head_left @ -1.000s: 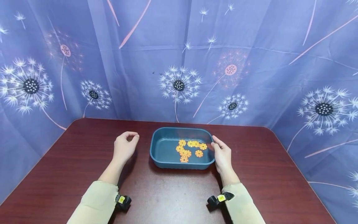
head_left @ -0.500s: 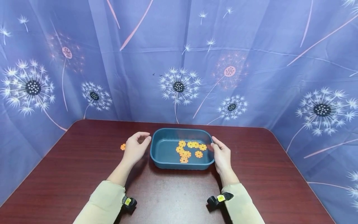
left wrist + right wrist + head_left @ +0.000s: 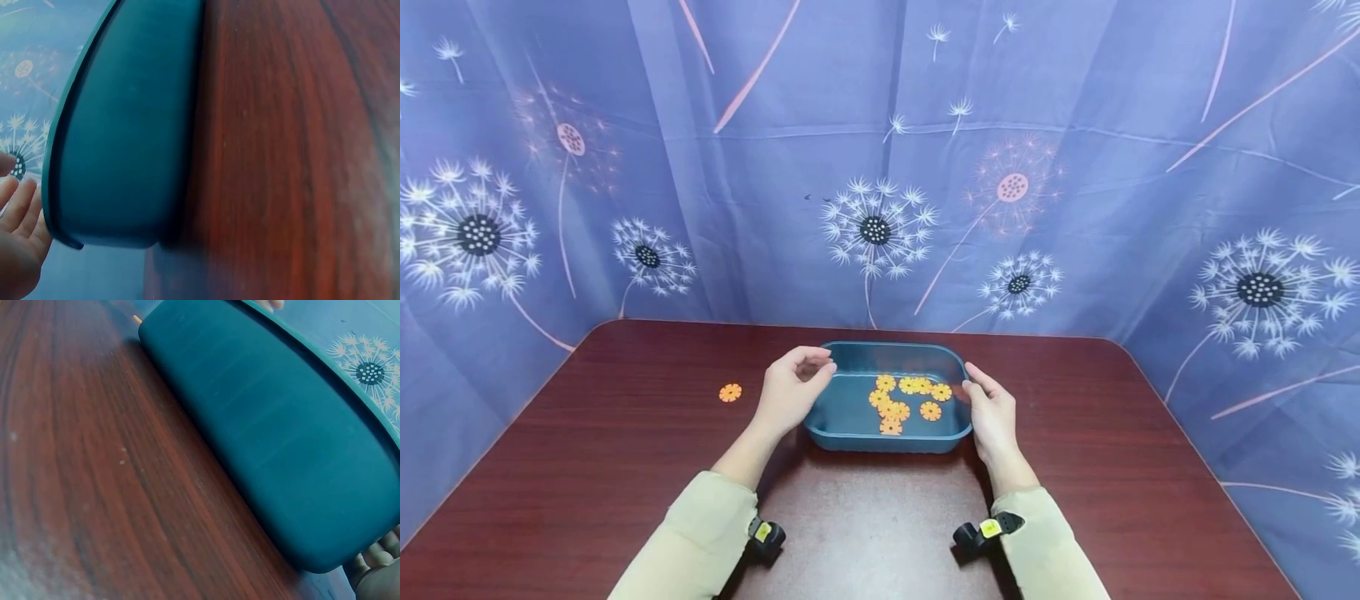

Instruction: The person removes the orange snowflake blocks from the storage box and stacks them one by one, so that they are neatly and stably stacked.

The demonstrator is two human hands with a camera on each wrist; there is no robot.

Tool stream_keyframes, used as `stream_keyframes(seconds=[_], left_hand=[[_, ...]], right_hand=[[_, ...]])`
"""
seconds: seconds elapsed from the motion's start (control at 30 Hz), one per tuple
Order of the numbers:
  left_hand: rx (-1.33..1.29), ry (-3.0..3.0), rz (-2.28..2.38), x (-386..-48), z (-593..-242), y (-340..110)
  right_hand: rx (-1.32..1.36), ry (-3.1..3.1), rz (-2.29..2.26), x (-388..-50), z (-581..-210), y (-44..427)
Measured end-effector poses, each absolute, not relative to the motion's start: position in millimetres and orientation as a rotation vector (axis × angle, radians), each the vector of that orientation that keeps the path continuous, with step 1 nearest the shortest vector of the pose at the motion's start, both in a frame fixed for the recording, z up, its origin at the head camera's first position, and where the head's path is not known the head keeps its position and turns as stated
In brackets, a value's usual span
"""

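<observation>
In the head view, a teal rectangular tub (image 3: 887, 444) holds several orange, notched, flower-like discs (image 3: 930, 411) grouped toward its right half. My left hand (image 3: 790, 390) hovers at the tub's left end, thumb and fingers loosely curved, nothing visible between them. The left wrist view has its fingers (image 3: 22, 209) just past the rim of the tub (image 3: 119, 125). At the right end, my right hand (image 3: 994, 417) grips the tub's rim, thumb at the edge and fingers along the outer side. A single orange disc (image 3: 730, 392) lies flat on the table, left of the left hand.
Dark red wood-grain table (image 3: 880, 533) with rounded back corners. A blue-purple curtain (image 3: 760, 208) printed with dandelions hangs close behind and along both sides. A small black camera (image 3: 766, 537) is strapped at the left wrist, another black camera (image 3: 973, 537) at the right.
My left hand has moved right, from the table to over the tub's left end. The single disc on the table has come into sight. My right hand stays at the rim.
</observation>
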State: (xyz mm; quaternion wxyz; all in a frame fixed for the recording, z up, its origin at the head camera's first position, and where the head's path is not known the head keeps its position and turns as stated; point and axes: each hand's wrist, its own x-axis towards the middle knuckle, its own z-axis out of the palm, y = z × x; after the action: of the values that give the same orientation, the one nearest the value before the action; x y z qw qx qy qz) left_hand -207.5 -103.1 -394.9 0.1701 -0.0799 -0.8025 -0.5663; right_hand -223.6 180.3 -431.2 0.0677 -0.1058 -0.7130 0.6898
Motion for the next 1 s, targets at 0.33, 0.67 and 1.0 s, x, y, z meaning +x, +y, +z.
stream_keyframes(seconds=[0.33,0.67,1.0], left_hand=[[-0.362,-2.387,-1.643,-218,-399,-83],[-0.446,-2.571,-1.617,-235,-394,-57],[-0.452,-2.751,-1.594,-242,-409,-49]], right_hand=[[-0.313,-2.131,2.101,-223,-435,178],[-0.326,-2.156,2.061,-226,-435,181],[-0.338,-2.121,2.093,-226,-433,181]])
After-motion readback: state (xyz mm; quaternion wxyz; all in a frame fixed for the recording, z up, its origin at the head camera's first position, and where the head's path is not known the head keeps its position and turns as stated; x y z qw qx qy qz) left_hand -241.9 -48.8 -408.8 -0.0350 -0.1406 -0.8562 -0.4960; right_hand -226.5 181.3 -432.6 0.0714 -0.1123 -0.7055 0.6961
